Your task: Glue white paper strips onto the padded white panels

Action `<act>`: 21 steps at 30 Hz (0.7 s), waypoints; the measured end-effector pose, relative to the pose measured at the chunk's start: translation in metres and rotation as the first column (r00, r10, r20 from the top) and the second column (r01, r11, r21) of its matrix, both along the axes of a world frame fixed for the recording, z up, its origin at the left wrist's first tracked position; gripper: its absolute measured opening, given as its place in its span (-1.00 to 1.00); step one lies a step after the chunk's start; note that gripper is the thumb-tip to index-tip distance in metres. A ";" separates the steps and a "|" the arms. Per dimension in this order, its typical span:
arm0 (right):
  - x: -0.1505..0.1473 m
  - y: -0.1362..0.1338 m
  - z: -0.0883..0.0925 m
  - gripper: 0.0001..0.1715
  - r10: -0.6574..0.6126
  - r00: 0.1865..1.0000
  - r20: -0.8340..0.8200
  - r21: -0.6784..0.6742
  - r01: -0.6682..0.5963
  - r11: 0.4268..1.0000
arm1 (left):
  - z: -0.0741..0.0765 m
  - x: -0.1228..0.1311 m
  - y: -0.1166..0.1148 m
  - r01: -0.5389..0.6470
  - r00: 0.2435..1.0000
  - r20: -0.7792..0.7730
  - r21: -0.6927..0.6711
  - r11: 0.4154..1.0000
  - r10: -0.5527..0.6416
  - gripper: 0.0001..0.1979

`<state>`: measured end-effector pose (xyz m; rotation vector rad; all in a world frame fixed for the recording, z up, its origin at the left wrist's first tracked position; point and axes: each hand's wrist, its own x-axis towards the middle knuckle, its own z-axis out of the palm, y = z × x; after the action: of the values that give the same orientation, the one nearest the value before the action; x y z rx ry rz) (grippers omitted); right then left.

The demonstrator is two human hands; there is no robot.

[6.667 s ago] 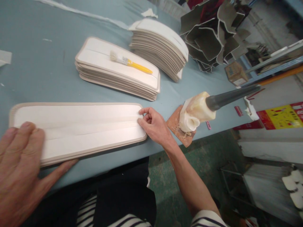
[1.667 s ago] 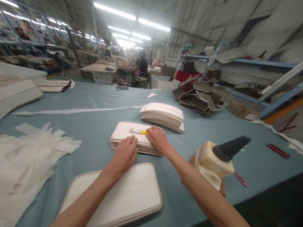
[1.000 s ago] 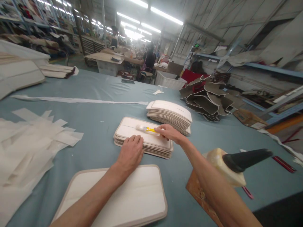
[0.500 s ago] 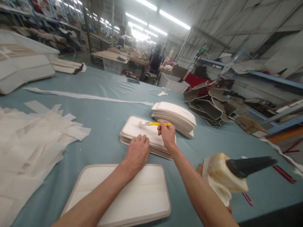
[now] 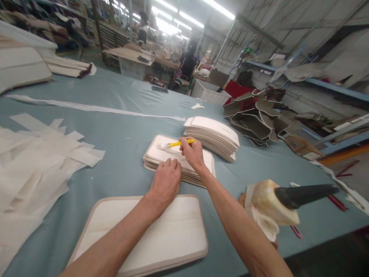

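Observation:
A small stack of cream, round-cornered panels lies mid-table. My right hand grips a yellow-handled paintbrush above it. The brush's pale bristles touch, or almost touch, the left part of the top panel. My left hand rests against the near edge of this stack, fingers stretched over the top panel's edge; its thumb is hidden. Closer to me lies a larger cream panel pile, partly under my left forearm. Behind my right hand stands a taller stack of curved panels.
Loose white strips are heaped at the left. On the right stands a crusted container with a dark cone-shaped piece sticking out. Dark cut pieces are piled at the far right. A long white strip and a phone lie farther back.
My right hand and the brush have moved left along the top panel. My left hand stays at the stack's near edge. The whole view has shifted slightly.

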<state>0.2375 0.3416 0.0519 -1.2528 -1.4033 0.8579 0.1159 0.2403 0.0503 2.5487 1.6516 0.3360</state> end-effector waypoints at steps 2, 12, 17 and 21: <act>0.018 -0.001 0.005 -0.68 -0.003 0.999 0.045 0.001 0.002 1.000 | 0.001 0.001 0.000 -0.002 1.000 -0.010 -0.006 1.000 0.002 -0.69; 0.130 -0.028 0.021 -0.64 -0.092 0.984 0.154 -0.017 0.096 0.995 | 0.002 0.001 0.003 0.018 0.996 -0.087 0.006 1.000 -0.018 -0.57; 0.174 -0.040 0.025 -0.66 -0.152 0.972 0.182 -0.014 0.157 0.988 | 0.002 0.001 0.006 0.025 0.990 -0.137 0.024 0.999 -0.022 -0.55; 0.196 -0.047 0.028 -0.69 -0.192 0.955 0.225 -0.009 0.199 0.980 | 0.002 0.000 0.010 0.032 0.985 -0.171 0.031 0.999 -0.026 -0.56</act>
<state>0.4330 0.2945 0.0796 -1.5223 -1.4150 0.6200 0.1158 0.2501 0.0521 2.6910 1.6746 0.1472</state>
